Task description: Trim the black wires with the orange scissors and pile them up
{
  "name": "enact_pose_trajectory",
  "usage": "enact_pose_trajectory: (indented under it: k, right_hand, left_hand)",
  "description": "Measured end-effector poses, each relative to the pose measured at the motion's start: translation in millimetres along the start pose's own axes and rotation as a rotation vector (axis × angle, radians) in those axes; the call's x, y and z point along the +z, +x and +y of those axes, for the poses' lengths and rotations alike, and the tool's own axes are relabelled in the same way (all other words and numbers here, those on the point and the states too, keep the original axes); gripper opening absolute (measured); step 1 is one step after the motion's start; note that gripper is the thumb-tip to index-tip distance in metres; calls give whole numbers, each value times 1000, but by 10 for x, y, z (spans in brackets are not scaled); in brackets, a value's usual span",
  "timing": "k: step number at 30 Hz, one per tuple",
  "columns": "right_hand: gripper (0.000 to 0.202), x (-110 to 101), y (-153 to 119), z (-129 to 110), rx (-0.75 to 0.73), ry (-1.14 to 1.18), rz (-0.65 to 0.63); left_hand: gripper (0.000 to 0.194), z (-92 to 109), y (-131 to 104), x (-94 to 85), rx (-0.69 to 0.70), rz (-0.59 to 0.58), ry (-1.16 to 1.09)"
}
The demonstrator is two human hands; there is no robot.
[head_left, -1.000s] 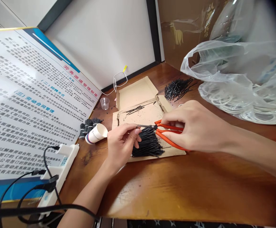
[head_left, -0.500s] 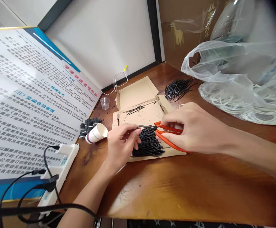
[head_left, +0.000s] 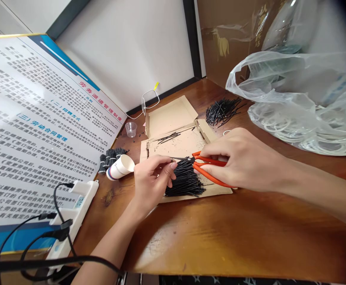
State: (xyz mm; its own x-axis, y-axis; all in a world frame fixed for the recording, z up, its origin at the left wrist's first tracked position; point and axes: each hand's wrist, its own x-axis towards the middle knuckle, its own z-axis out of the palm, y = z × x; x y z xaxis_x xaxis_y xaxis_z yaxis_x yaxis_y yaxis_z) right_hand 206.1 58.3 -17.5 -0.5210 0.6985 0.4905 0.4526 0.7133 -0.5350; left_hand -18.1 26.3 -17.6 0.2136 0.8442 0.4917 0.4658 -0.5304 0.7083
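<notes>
My right hand (head_left: 235, 160) is closed on the orange handles of a pair of scissors (head_left: 211, 163). Their dark blades point left and reach the fingertips of my left hand (head_left: 153, 178). That hand is pinched on something too small to make out at the blade tips. Below the blades, a dense pile of short black wires (head_left: 187, 180) lies on an opened cardboard box (head_left: 173, 113). A few loose black pieces (head_left: 169, 137) rest on the cardboard behind, among dark specks.
Another black wire pile (head_left: 222, 111) lies at the back right, beside a plastic bag (head_left: 303, 118) of white cords. To the left are a paper cup (head_left: 121, 167), tied black bundles (head_left: 111, 157), a small clear cup (head_left: 130, 129) and a power strip (head_left: 74, 217) with black cables.
The view has shifted very slightly. The scissors' blades and handles look slightly closer together, and both hands keep nearly the same place.
</notes>
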Motion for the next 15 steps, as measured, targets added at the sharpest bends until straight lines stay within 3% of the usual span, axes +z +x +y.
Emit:
enact_pose_trajectory:
  k: [4,15]
  right_hand:
    - [37,5,-1,1,-18,48,65]
    - [35,18,-20,18,-13,26,7]
  left_hand:
    - [8,23,15,0,-26,4,7]
    - [9,-16,-9,-7,-46,5,-20]
